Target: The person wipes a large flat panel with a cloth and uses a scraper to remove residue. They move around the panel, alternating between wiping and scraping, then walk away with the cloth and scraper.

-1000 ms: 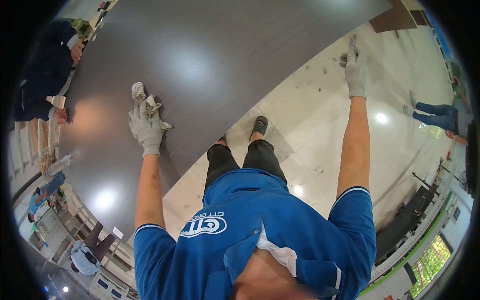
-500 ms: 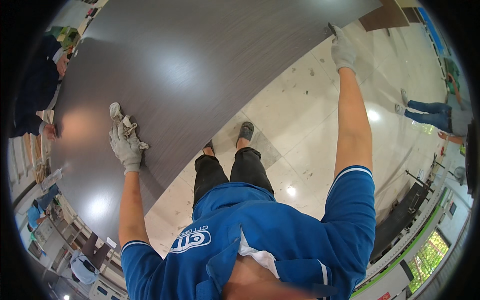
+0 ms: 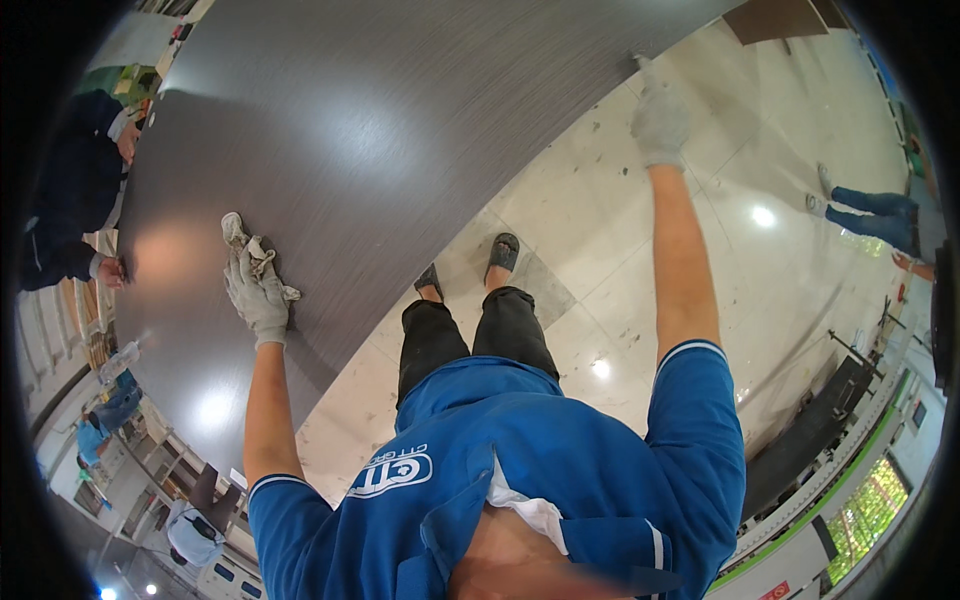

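Note:
A large dark-grey wood-grain panel [image 3: 400,140] spreads in front of me, its near edge running diagonally from lower left to upper right. My left hand [image 3: 258,300], in a grey-white work glove, presses a crumpled, stained rag [image 3: 235,230] onto the panel's surface, fingers bent over the cloth. Out at the upper right, my right hand [image 3: 660,122], gloved too, is stretched to the panel's near edge and smeared by motion. A small dark tool [image 3: 637,60] shows faintly at its fingertips, against the panel; its exact kind cannot be made out.
A person in dark sleeves [image 3: 75,190] has both hands at the panel's left edge. Further back on the right stands someone in jeans [image 3: 870,203]. Another person [image 3: 185,530] is at the lower left. A brown board [image 3: 775,20] lies beyond the far right corner; a long machine [image 3: 810,440] stands right.
My right hand has moved left and slightly up along the panel edge, blurring. My left hand stays on the rag, nearly still. The whole view has shifted a little.

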A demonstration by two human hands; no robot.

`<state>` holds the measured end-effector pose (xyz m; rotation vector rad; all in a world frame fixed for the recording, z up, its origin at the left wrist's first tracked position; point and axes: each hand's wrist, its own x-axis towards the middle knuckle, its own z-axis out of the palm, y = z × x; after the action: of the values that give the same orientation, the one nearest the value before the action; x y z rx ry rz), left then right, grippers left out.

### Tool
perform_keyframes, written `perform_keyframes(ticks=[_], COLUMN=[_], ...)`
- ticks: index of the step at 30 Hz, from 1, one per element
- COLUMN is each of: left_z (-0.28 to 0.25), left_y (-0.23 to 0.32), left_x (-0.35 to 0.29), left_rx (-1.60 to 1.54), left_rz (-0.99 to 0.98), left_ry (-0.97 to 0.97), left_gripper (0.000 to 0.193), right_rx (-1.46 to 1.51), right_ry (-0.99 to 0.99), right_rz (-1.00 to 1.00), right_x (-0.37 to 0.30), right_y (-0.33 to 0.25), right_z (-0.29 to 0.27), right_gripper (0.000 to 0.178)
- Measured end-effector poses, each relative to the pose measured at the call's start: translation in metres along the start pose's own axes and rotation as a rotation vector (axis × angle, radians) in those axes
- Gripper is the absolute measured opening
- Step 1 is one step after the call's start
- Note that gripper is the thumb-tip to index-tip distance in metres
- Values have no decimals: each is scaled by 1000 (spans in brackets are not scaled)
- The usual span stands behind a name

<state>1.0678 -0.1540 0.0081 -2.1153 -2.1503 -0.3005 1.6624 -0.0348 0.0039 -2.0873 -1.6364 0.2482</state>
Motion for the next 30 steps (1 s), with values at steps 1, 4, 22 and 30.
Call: perform_keyframes(ticks=[1, 4, 22, 30], left_z=[-1, -3, -9, -3], left_y=[1, 4, 8, 2], left_x=[1, 3, 5, 1], left_rx=[17, 25, -10, -3], left_rz=[-6, 34, -57, -25], left_ry=[-14, 35, -90, 1], left_gripper=[55, 53, 54, 53], right_rx=[-19, 10, -277, 21], right_ry=[-110, -97, -154, -155], right_rz=[40, -386, -376, -493], right_x=[-3, -89, -103, -134], right_y=[-2, -25, -28, -107], right_z=[-2, 34, 41, 19], right_gripper=[35, 40, 36, 31])
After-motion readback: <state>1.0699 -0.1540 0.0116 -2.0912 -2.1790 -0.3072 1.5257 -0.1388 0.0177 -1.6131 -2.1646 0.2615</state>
